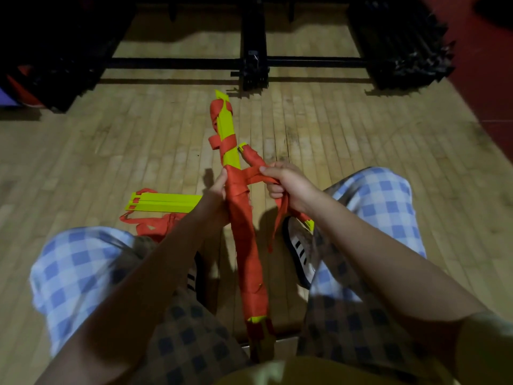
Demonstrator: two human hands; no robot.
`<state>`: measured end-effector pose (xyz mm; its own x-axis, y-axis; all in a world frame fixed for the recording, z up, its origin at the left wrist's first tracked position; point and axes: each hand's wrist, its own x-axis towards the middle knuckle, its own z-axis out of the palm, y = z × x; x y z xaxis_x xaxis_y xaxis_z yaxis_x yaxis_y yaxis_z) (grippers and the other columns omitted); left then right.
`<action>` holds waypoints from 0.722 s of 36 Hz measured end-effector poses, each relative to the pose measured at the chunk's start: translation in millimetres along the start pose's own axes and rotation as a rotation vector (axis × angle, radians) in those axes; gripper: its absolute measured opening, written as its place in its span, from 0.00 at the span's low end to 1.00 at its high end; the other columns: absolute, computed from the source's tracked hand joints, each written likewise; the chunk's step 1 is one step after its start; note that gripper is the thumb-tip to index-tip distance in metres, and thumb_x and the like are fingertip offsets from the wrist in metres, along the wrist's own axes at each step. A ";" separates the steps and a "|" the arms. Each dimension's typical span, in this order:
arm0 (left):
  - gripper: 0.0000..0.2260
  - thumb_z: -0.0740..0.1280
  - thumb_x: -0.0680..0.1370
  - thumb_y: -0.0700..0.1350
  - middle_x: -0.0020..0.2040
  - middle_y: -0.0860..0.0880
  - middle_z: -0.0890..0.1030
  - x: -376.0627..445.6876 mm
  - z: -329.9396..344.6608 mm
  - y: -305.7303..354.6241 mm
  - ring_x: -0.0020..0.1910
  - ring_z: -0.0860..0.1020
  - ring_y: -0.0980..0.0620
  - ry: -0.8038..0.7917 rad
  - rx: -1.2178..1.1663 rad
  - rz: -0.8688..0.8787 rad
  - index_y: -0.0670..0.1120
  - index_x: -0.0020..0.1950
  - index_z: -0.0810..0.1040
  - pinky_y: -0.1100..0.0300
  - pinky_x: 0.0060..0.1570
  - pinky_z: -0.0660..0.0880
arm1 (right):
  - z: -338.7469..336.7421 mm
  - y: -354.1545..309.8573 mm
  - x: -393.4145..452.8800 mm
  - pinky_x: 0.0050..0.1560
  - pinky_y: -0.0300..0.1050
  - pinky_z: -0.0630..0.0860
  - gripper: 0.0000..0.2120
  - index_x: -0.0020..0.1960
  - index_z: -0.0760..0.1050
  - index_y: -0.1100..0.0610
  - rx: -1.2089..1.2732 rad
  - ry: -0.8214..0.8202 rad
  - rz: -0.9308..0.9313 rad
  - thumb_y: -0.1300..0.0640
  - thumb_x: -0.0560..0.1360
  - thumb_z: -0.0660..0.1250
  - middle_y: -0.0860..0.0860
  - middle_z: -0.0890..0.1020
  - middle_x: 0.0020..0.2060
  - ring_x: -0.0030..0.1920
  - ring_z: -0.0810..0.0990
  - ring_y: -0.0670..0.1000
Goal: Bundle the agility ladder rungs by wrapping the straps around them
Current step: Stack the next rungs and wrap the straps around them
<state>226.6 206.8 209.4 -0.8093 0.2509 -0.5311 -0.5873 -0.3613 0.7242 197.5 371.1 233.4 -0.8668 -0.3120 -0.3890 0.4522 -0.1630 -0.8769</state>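
Head view, looking down past the knees: the bundle [244, 237], a stack of yellow rungs, stands tilted between the legs, its near end low by the lap and its far end reaching out over the floor [83, 162]. Orange strap covers the near part of the bundle; beyond the hands the yellow shows through with only a few loose turns.

The left hand [215, 194] has its grip closed on the bundle at the upper edge of the tight wrapping, thumb up along its side. The right hand [286, 184], just right of the bundle, pinches the strap [254, 173] between thumb and fingers, and the strap runs taut from there back to the bundle. A loose tail hangs below that hand. The same fist seems also to hold a second wrapped piece, though this is hard to make out.

Left of the bundle, a spare stack [163, 204] of rungs lies flat on the floor.

The step in hand appears to be mid-wrap. The next move probably calls for carrying the strap around the bundle under tension while the left hand steadies it, advancing toward the bare far end.
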 end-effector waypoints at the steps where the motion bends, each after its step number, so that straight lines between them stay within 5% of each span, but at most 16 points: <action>1: 0.36 0.46 0.82 0.63 0.34 0.43 0.74 -1.6 0.7 -0.2 0.33 0.74 0.49 -0.011 0.012 0.004 0.33 0.74 0.63 0.61 0.34 0.76 | 1.8 1.3 -0.9 0.19 0.34 0.58 0.04 0.47 0.68 0.59 0.009 -0.010 0.004 0.64 0.80 0.62 0.45 0.68 0.22 0.19 0.61 0.41; 5: 0.32 0.50 0.81 0.63 0.35 0.45 0.72 -0.7 -0.8 -0.4 0.34 0.73 0.50 -0.026 0.030 0.030 0.40 0.72 0.69 0.57 0.38 0.76 | 9.0 2.9 -3.1 0.20 0.34 0.59 0.04 0.46 0.70 0.59 0.040 -0.013 0.005 0.64 0.80 0.62 0.47 0.69 0.25 0.20 0.62 0.42; 10: 0.20 0.60 0.79 0.61 0.35 0.47 0.73 -0.7 6.3 0.7 0.35 0.75 0.49 0.043 0.035 0.075 0.44 0.52 0.78 0.55 0.39 0.78 | 17.9 -0.5 -2.0 0.20 0.33 0.61 0.04 0.46 0.69 0.59 0.080 -0.043 -0.011 0.64 0.80 0.61 0.46 0.69 0.24 0.20 0.63 0.41; 13: 0.25 0.64 0.76 0.64 0.42 0.42 0.76 1.6 11.8 1.6 0.42 0.77 0.45 0.101 0.130 0.136 0.44 0.58 0.79 0.55 0.38 0.79 | 21.9 -1.4 -2.8 0.21 0.34 0.62 0.07 0.44 0.69 0.58 0.125 -0.035 -0.029 0.65 0.80 0.61 0.47 0.69 0.24 0.20 0.64 0.42; 16: 0.27 0.58 0.79 0.65 0.43 0.39 0.81 3.9 15.6 2.9 0.32 0.80 0.47 0.213 0.201 0.193 0.45 0.63 0.77 0.58 0.30 0.78 | 22.7 -4.8 -0.5 0.22 0.35 0.65 0.04 0.46 0.70 0.59 0.160 0.000 -0.056 0.64 0.80 0.62 0.48 0.71 0.25 0.21 0.67 0.43; 20: 0.23 0.53 0.83 0.60 0.29 0.43 0.78 5.8 20.8 3.6 0.21 0.75 0.50 0.314 0.177 0.203 0.43 0.49 0.77 0.62 0.22 0.73 | 22.6 -9.3 6.0 0.20 0.35 0.61 0.06 0.45 0.69 0.59 0.202 0.060 -0.077 0.62 0.80 0.61 0.49 0.67 0.26 0.20 0.64 0.42; 26: 0.23 0.53 0.84 0.55 0.39 0.48 0.80 15.3 13.5 -3.0 0.31 0.76 0.66 0.506 0.535 0.451 0.42 0.50 0.81 0.71 0.33 0.70 | 26.9 -8.0 8.0 0.18 0.35 0.56 0.10 0.43 0.72 0.59 0.041 0.140 -0.158 0.54 0.80 0.64 0.47 0.66 0.21 0.18 0.60 0.43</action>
<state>215.8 223.8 205.0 -0.9391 -0.2909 -0.1828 -0.2395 0.1732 0.9553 192.6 344.7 244.9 -0.9470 -0.1467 -0.2857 0.3141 -0.2385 -0.9189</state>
